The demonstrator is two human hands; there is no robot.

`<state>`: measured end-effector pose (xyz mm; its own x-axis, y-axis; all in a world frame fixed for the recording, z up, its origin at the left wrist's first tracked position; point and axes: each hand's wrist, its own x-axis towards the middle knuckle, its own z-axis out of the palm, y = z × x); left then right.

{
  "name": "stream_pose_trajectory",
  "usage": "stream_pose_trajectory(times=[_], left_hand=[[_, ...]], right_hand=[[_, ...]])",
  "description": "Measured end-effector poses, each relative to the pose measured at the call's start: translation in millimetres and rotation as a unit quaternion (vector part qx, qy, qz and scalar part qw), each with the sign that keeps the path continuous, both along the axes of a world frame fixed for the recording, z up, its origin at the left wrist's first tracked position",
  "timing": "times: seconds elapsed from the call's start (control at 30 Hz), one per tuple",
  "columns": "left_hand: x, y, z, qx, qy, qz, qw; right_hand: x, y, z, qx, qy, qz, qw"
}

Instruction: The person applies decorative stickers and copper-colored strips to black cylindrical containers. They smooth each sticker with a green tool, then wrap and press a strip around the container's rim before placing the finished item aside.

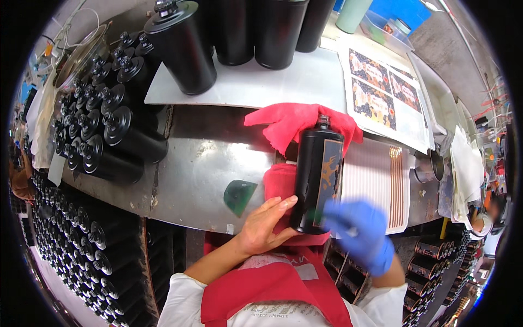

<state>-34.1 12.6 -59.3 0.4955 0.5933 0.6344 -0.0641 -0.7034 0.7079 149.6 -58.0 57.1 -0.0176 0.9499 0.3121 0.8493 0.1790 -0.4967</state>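
A black bottle [306,174] with a narrow threaded neck lies on red cloth in front of me, its neck pointing away. On its right side is a dark label [329,163] with orange-gold patterning. My bare left hand [267,226] grips the lower left side and base of the bottle with fingers and thumb. Over the label's lower end, my blue-gloved right hand [359,229] is closed and smeared by motion. A greenish edge shows by its fingers, but what it holds is unclear. A green scraper [239,196] lies on the metal table to the left.
Red cloth [294,122] is bunched around the bottle. A striped label sheet [370,180] lies at right, with printed sheets [376,92] beyond. Large black bottles [182,49] stand on a white board [234,90] at the back. Many more black bottles [128,128] crowd the left.
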Motion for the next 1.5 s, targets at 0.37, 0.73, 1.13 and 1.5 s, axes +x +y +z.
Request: stream_pose_trajectory(times=[0.37, 0.73, 1.13, 1.5], left_hand=[[0.2, 3.6, -4.8, 0.004, -0.026, -0.019, 0.999], [31.4, 2.4, 25.9, -0.062, 0.13, -0.05, 0.988], [38.3, 1.5, 15.6, -0.007, 0.126, -0.017, 0.992], [37.6, -1.3, 17.2, 0.009, 0.148, -0.013, 0.989]], right_hand=[[13.1, 18.6, -21.7, 0.05, -0.085, 0.158, 0.983], [63.9, -126.9, -80.8, 0.023, 0.631, -0.41, 0.659], [294.0, -146.8, -134.4, -0.144, 0.138, -0.591, 0.782], [354.0, -158.2, -165.3, -0.102, 0.241, -0.521, 0.812]])
